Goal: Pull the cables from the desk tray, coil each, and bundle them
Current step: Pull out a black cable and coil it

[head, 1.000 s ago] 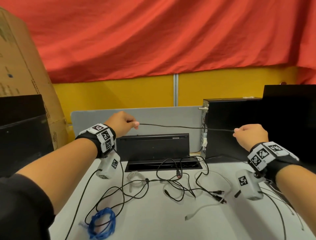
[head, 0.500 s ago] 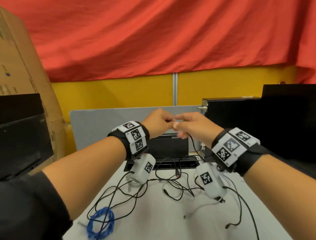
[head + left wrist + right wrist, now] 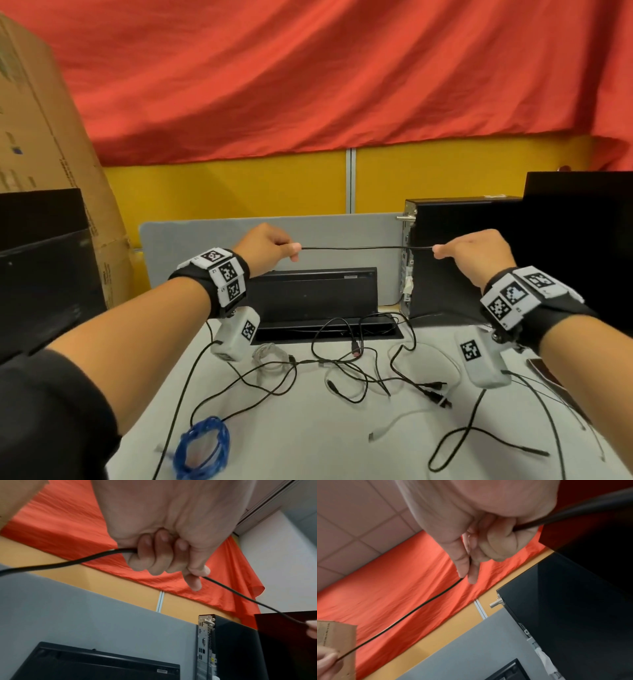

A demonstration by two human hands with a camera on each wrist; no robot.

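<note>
No wording can be read anywhere: the print on the brown cardboard box [image 3: 44,144] at the left is too blurred to make out, and the white wrist bands [image 3: 222,274] carry only black-and-white square marker patterns with tiny illegible characters beside them.

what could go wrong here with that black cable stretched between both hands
The black cable is pinched taut between the left hand and right hand, so a hard pull may slip it from the fingertips. Its loose lengths trail down into the tangled cables on the desk, so pulling could drag or knot them. The blue coil sits near the desk's front edge and might get tugged off.
</note>
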